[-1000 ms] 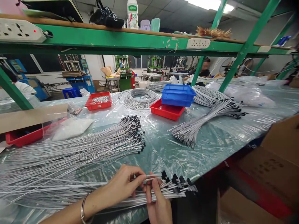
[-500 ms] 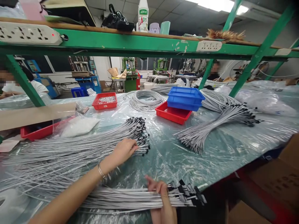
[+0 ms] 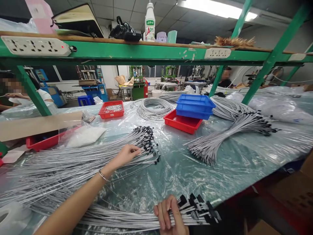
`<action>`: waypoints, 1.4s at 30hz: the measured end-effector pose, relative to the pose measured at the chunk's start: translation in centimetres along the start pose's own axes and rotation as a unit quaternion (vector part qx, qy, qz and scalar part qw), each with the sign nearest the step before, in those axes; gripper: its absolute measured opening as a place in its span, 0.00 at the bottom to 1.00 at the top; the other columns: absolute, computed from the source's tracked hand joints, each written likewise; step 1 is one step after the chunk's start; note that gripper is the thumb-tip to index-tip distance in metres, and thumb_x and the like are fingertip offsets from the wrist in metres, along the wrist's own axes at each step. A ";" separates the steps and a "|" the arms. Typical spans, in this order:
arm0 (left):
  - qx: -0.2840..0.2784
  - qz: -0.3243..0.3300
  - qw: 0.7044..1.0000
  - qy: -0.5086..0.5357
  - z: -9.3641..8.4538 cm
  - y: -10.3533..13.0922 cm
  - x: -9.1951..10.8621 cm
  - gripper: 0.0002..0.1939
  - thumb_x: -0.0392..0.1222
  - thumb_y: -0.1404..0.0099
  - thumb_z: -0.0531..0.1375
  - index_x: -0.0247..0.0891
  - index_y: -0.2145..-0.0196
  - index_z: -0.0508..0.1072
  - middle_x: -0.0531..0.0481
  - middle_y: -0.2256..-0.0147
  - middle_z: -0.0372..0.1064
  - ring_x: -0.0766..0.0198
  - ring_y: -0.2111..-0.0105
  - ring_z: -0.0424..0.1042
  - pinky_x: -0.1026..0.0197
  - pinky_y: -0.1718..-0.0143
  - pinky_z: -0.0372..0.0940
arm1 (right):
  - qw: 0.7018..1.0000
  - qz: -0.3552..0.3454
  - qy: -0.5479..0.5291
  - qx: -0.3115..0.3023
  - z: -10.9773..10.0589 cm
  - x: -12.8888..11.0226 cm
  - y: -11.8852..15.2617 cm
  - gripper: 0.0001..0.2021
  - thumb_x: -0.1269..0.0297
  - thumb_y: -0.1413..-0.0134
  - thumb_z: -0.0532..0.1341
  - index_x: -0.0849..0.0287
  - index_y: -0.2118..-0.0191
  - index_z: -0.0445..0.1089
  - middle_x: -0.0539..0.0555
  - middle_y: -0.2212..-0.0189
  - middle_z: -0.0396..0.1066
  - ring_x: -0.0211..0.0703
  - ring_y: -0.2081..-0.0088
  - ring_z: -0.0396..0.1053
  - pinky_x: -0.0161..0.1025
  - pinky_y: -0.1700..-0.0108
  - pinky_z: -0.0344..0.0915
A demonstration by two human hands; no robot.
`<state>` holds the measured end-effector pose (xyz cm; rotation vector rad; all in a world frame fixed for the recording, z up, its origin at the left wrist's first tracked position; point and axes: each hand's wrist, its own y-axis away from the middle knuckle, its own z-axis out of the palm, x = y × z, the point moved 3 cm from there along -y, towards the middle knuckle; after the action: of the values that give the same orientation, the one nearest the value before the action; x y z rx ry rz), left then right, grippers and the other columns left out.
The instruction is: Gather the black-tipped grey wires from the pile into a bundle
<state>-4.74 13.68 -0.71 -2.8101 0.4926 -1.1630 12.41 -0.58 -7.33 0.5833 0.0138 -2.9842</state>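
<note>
A bundle of grey cables (image 3: pixel 127 219) with black tips lies along the front of the table. My right hand (image 3: pixel 170 213) is wrapped round it close to the black ends. Further back and to the left, a large pile of grey cables (image 3: pixel 97 148) spreads over the table, its black ends facing right. My left hand (image 3: pixel 127 155), with a bracelet at the wrist, reaches onto that pile near the black ends. Its thumb and fingertips are pinched together at the cables; which strands they hold is too small to tell.
Behind are a red tray of small metal parts (image 3: pixel 111 110), a cable coil (image 3: pixel 154 108) and blue trays (image 3: pixel 195 106) on a red one. Another tied cable bundle (image 3: pixel 220 137) lies right. A green shelf beam (image 3: pixel 146 53) crosses above. A person sits far left, another at back right.
My left hand has shifted slightly left over the pile. The fingers of my right hand, partly stretched before, have closed round the front bundle. The view has tilted up a little.
</note>
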 end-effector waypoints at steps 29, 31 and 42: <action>-0.034 -0.016 0.996 -0.086 3.8 0.9 0.8 0.08 0.42 0.44 0.57 0.34 0.74 0.67 0.49 0.74 0.64 0.62 0.71 0.63 0.62 0.68 0.55 | 0.999 -0.037 0.026 0.029 0.5 -0.2 0.3 0.16 0.52 0.53 0.60 0.59 0.80 0.60 0.45 0.86 0.50 0.34 0.80 0.55 0.37 0.63 0.59; -0.044 -0.031 0.998 -0.033 3.2 0.8 0.8 0.10 0.44 0.43 0.56 0.33 0.74 0.66 0.50 0.76 0.64 0.64 0.74 0.64 0.64 0.72 0.56 | 0.999 -0.034 0.012 0.015 0.5 -0.2 0.3 0.17 0.54 0.51 0.60 0.60 0.80 0.59 0.43 0.87 0.43 0.30 0.84 0.45 0.35 0.68 0.57; -0.185 -0.017 0.976 0.111 4.1 7.4 9.6 0.12 0.46 0.40 0.54 0.34 0.73 0.64 0.52 0.77 0.66 0.68 0.78 0.66 0.69 0.78 0.58 | 0.990 0.011 0.071 0.125 -0.6 -0.2 0.1 0.20 0.55 0.66 0.69 0.57 0.63 0.72 0.45 0.83 0.56 0.27 0.83 0.48 0.33 0.72 0.58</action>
<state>2.52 3.43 1.57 -3.0118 0.7520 -1.5479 12.83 -0.67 -7.77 0.8150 -0.3569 -2.9371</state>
